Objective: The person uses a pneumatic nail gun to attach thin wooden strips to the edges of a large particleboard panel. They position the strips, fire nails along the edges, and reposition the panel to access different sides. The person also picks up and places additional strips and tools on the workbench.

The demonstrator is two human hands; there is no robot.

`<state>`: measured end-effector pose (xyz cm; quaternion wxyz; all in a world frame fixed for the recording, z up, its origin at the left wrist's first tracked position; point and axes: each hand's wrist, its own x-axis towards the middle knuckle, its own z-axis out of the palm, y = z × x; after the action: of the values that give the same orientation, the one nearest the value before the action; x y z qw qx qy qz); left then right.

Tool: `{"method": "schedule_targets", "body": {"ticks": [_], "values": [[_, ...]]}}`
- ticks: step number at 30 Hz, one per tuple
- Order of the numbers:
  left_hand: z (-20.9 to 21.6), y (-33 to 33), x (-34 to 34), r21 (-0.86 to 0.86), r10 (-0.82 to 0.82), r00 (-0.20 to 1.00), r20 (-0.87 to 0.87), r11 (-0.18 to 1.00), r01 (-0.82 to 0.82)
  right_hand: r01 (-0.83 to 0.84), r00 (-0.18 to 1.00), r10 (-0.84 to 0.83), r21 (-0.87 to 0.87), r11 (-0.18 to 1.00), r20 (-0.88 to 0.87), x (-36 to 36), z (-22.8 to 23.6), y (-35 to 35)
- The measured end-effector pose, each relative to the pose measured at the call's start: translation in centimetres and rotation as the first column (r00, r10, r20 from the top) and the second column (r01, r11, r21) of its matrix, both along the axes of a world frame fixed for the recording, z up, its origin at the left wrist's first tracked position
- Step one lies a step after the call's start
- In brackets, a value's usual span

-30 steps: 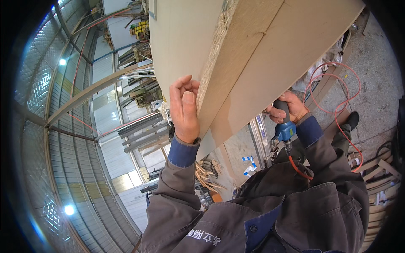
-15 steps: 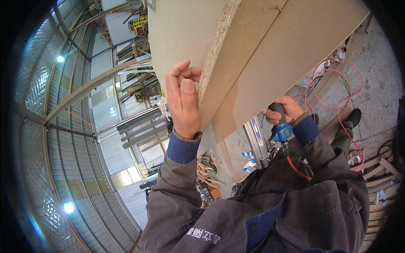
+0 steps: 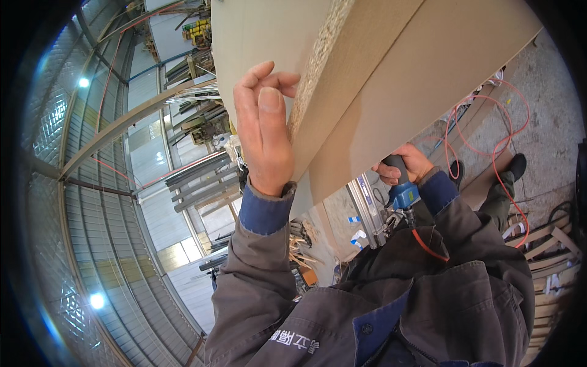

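Left hand (image 3: 264,131) risen along board (image 3: 391,79); right hand (image 3: 403,168) still gripping tool (image 3: 400,192).

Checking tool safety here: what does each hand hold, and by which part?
Right hand holds the blue power tool by its black handle. Left hand steadies the chipboard panel at its raw edge.
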<state>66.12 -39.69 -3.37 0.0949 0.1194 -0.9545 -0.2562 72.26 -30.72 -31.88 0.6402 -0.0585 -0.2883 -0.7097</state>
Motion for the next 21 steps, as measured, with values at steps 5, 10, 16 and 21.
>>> {"method": "schedule_targets", "body": {"ticks": [5,10,16,21], "values": [[-0.5,0.5,0.1,0.058,0.04,0.999,-0.012,0.998,-0.04,-0.014,1.0,0.015,0.053,0.998,-0.008,1.7,-0.2,0.0],[-0.3,0.0,0.1,0.0,-0.015,0.996,-0.083,1.0,0.015,-0.032,0.999,0.032,0.042,0.999,-0.008,4.0,-1.0,-1.1],[0.0,-1.5,1.0,0.189,-0.008,0.97,-0.245,0.98,0.056,0.08,0.996,-0.072,0.222,0.972,-0.044,4.7,0.2,-0.2],[3.0,-5.9,7.2,0.12,-0.35,0.933,-0.079,0.926,0.358,0.349,0.926,-0.151,0.63,0.693,-0.346,5.6,-1.4,4.1]]}}
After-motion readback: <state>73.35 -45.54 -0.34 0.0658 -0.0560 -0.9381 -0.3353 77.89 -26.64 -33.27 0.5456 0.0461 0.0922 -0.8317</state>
